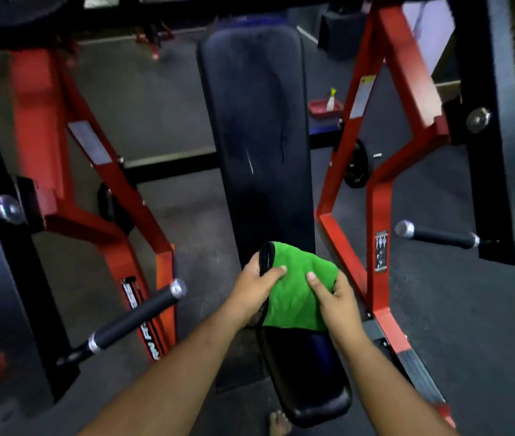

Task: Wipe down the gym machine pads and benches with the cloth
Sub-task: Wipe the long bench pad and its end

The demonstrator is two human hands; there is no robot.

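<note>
The machine frame (385,171) fills the scene: red angled arms to left and right, black uprights beyond them, black grip handles (133,319) projecting toward me on each side.

Between the arms runs the long black back pad (256,121), stretching from near my hands to the far end. It shows faint streaks under the light (whether moisture or wear, I cannot tell). Below my hands, nearest me, sits the seat pad (309,379), also black and padded.

On the floor at far right stands a red tray (319,108) with a spray bottle (331,97) in it, well apart from my position.

The green cloth (297,294) is held over the gap where back pad meets seat pad. My left hand (253,294) is closed on its left edge, thumb on top, pinching the dark trim. My right hand (334,303) is closed on the right side, thumb pressing into the fabric.

Handling, as I judge it: the cloth is light, soft and limp; it will bunch and slide under an edge grip. Recommended hold: fold it into a flat wad and press with the whole palm, so the vinyl (likely smooth and slippery) receives even contact.
</note>
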